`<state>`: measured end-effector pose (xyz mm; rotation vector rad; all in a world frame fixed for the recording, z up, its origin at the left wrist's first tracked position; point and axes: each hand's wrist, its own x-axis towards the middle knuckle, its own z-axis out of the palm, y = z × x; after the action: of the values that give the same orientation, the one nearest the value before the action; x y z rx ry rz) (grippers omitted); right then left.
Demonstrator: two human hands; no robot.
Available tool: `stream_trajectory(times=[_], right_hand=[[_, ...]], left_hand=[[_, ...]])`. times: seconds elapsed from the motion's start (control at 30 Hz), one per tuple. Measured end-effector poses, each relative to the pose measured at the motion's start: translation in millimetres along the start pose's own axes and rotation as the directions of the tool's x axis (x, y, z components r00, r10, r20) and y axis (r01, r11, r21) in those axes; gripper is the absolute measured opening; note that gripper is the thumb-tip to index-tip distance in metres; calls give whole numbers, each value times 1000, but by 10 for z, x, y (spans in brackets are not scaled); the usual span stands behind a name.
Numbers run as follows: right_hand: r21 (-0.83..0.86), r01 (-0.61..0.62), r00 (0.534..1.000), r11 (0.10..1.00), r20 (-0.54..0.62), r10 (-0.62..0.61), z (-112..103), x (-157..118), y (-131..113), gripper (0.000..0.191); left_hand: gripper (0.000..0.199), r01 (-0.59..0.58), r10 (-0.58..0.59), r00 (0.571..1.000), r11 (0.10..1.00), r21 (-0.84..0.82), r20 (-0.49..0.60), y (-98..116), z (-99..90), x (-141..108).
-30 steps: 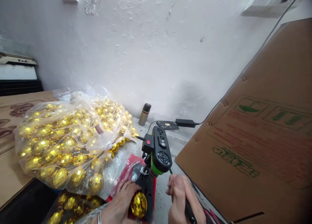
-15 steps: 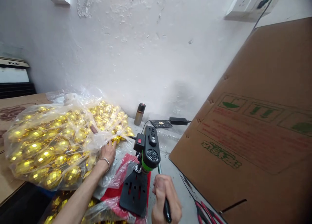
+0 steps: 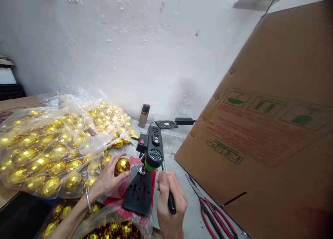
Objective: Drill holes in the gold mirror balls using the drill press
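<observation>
My left hand (image 3: 108,178) is closed around a single gold mirrored ball (image 3: 122,166), thumb on the near side, just left of a small black bench drill (image 3: 155,145). The drill has a green band, a red switch and a slotted black base plate (image 3: 137,199). My right hand (image 3: 174,201) grips a rod with a black handle (image 3: 171,203). Its thin shaft runs up to the drill's right side; I cannot tell whether it is joined there. Under the base lies red plastic (image 3: 118,205).
Clear bags of gold balls (image 3: 49,159) fill the left, with more in an open bag (image 3: 114,230) in front. A large cardboard box (image 3: 260,135) leans at right beside red-handled scissors (image 3: 214,218). Behind stand a spray can (image 3: 144,116), a phone (image 3: 166,124) and a black adapter (image 3: 185,121).
My left hand has come back from the far balls toward the drill and now holds one gold ball. My right hand keeps its grip on the black handle. The view has shifted slightly.
</observation>
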<state>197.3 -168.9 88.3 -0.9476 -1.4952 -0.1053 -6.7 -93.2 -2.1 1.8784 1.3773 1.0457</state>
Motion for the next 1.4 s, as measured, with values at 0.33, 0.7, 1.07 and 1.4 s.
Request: stream_trajectory(times=[0.33,0.7,1.07,1.4], right_hand=[[-28,31,1000,999,5,-31,-28,110,-32,29],[-40,26,999,999,31,-25,-45,55,-20,27],[-39,21,999,999,33,-20,-41,39,-21,26],[-30,18,998,999,53,-17,-65,35,-14,26]], left_hand=[[52,-42,32,968,999,34,249,113,571,-254],[54,-96,56,923,992,85,382,119,533,-161],[58,-32,-17,938,990,136,345,166,542,-122],[45,-103,-10,932,951,292,362,285,704,-20]])
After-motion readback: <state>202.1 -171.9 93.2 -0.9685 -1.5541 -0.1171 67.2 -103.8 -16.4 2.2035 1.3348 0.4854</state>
